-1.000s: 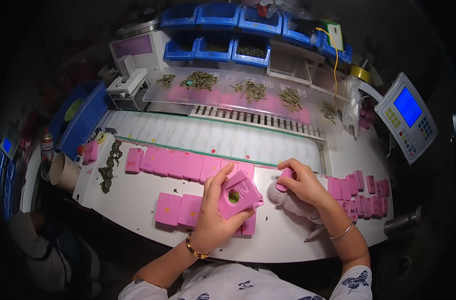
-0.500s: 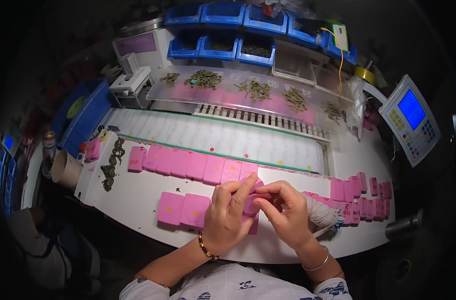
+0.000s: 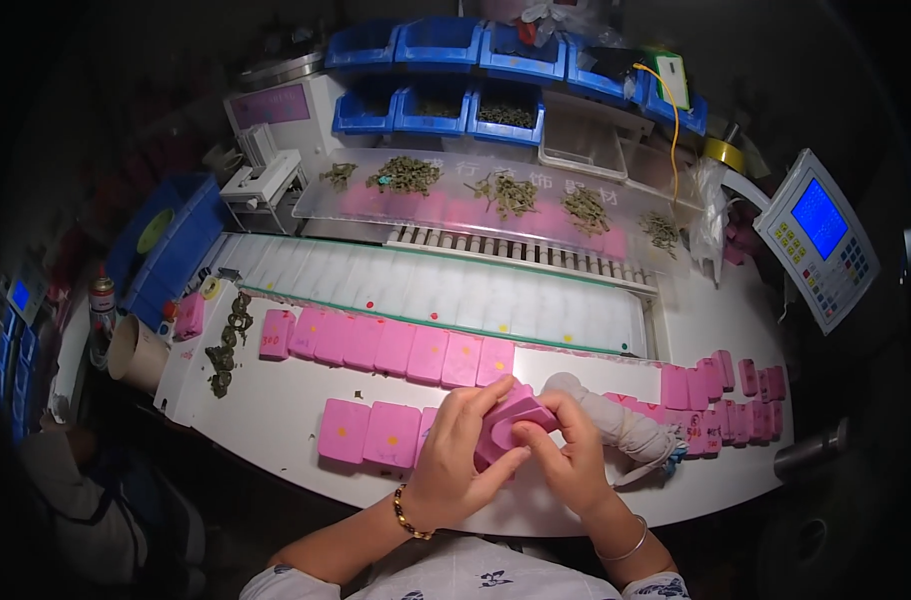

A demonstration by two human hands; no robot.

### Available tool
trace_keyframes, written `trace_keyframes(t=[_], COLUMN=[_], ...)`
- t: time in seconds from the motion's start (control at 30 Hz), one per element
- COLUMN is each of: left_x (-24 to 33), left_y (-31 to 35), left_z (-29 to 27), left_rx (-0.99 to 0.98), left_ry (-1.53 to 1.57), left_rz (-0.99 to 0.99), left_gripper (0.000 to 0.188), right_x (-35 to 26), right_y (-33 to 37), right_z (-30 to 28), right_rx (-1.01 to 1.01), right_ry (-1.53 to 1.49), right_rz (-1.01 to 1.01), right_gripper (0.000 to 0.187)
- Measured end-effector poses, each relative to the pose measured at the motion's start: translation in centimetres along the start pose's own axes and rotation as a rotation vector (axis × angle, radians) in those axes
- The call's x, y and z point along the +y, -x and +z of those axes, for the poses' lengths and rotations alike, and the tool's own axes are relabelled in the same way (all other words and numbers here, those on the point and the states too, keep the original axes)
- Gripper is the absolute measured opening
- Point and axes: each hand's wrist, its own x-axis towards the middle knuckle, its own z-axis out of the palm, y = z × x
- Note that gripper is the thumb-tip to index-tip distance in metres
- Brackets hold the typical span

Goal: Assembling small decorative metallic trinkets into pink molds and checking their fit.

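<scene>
The pink case (image 3: 508,422) is sitting between your two hands, just above the near edge of the white table (image 3: 276,415). Your left hand (image 3: 461,455) is clamping it from the left, fingers curled over its top. Your right hand (image 3: 566,455) is pressing its fingertips against the right side, so both hands are meeting on it. Flat pink cases (image 3: 376,432) are lying just left of your left hand, and a row of pink cases (image 3: 396,345) is lying behind. A grey cloth bundle (image 3: 616,420) is resting beside your right hand.
</scene>
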Motion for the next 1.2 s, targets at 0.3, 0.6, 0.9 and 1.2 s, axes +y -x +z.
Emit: trace_keyframes(t=[0.3,0.6,0.9,1.2], left_x=[-1.1,-0.5,-0.4,-0.7], left_y=[1.2,2.2,1.3,0.6], left_z=[-0.2,2.0,2.6,1.7], left_rx=[-0.170,0.062,-0.064,-0.032], left_ry=[0.183,0.045,0.370,0.268], left_rz=[-0.295,-0.062,-0.417,-0.242], left_gripper=[0.031,0.031,0.022,0.053], right_x=[-0.3,-1.4,0.7,-0.6], right_y=[0.9,2.3,2.9,0.7], right_z=[-0.5,-1.3,-2.1,-1.6], right_rx=[0.070,0.124,0.130,0.091], right_ry=[0.382,-0.402,0.171,-0.437], right_rz=[-0.423,0.287,-0.054,0.336], right_gripper=[0.023,0.025,0.017,0.024])
